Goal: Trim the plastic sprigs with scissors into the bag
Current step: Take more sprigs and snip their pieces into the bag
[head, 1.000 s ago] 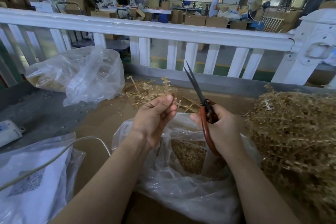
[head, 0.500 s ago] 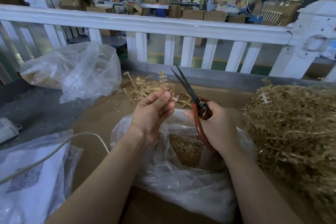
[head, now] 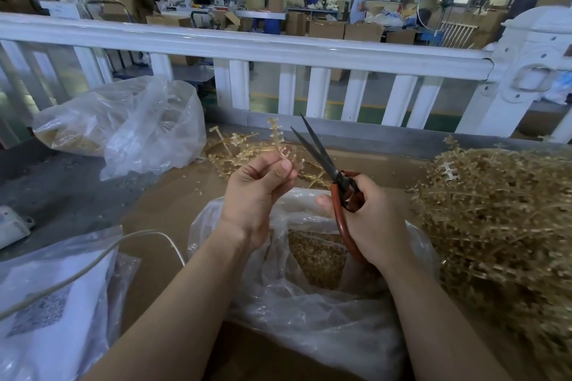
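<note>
Ready to cut the sprig

My left hand [head: 258,192] pinches the light, brittle plastic sprig [head: 280,145] near its base; my right hand [head: 368,213] grips the scissors [head: 322,155], blades open beside it.

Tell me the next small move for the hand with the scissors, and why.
Probably bring the open blades left onto the sprig and close them. The left hand pinches the sprig upright above the open bag, while the right hand holds the scissors with blades parted just beside it, not yet around the stem. A cut here should drop the pieces into the bag.
</note>
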Demonstrator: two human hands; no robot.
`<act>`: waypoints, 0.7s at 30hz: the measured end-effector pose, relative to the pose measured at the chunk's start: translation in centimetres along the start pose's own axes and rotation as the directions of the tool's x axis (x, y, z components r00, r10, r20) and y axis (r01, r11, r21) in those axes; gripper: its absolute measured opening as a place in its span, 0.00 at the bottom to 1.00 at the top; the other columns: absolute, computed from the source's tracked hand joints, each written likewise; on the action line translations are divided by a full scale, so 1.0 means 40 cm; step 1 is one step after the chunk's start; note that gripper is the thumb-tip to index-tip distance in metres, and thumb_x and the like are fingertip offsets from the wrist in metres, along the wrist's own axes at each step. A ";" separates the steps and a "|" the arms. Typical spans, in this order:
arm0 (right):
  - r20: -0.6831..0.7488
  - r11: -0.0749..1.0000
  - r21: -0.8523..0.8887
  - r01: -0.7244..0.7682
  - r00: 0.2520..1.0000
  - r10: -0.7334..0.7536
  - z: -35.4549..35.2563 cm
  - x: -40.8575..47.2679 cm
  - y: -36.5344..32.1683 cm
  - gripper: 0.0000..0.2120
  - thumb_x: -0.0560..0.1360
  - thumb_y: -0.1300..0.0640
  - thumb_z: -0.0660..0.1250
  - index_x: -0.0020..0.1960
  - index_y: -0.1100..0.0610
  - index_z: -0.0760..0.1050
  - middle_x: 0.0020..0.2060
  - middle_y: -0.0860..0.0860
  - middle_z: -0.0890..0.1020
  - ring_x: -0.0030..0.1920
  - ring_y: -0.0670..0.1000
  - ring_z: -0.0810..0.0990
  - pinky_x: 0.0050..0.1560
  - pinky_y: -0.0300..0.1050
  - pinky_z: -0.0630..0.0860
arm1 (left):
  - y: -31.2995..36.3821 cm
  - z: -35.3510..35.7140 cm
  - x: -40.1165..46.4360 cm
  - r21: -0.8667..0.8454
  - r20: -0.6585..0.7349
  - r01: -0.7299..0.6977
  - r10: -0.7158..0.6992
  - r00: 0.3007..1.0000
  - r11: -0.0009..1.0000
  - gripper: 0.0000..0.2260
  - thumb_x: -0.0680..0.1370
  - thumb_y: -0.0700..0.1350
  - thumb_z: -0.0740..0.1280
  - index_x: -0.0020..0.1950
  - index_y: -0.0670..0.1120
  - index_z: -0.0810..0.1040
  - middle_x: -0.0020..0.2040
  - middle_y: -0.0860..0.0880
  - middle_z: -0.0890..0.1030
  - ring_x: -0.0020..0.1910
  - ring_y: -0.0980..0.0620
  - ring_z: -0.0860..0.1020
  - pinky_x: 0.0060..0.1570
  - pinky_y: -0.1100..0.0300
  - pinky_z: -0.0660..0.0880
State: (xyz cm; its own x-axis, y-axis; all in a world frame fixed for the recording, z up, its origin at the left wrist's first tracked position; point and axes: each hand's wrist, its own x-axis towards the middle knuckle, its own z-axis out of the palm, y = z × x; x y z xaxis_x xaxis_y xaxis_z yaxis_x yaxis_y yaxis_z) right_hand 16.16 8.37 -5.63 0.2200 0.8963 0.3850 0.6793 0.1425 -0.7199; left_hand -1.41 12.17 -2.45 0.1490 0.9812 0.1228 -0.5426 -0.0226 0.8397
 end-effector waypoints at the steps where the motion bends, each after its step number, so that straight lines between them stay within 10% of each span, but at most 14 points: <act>1: 0.005 1.000 -0.010 0.018 1.000 -0.018 -0.001 -0.002 0.000 0.31 0.62 0.19 0.62 0.51 0.42 0.74 0.44 0.40 0.82 0.47 0.43 0.81 0.47 0.44 0.79 | 0.000 0.000 -0.001 0.029 0.008 -0.007 0.006 1.000 1.000 0.04 0.75 0.35 0.67 0.46 0.43 0.79 0.39 0.48 0.82 0.39 0.55 0.80 0.50 0.61 0.79; 21: -0.010 0.963 -0.218 0.161 0.986 -0.168 -0.001 -0.005 0.002 0.27 0.66 0.26 0.65 0.51 0.47 0.75 0.45 0.41 0.82 0.45 0.45 0.81 0.44 0.40 0.81 | -0.005 -0.003 -0.001 0.297 0.093 -0.211 0.192 0.977 0.931 0.07 0.79 0.29 0.61 0.49 0.38 0.76 0.43 0.44 0.81 0.43 0.50 0.79 0.51 0.58 0.78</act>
State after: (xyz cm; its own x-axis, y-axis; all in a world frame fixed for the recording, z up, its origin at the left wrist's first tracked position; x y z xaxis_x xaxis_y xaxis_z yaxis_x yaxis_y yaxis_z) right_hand 16.17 8.18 -5.75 0.1104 0.8553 0.5062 0.8419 0.1902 -0.5050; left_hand -1.40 12.14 -2.68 0.1182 0.9364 0.3304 -0.2913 -0.2854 0.9131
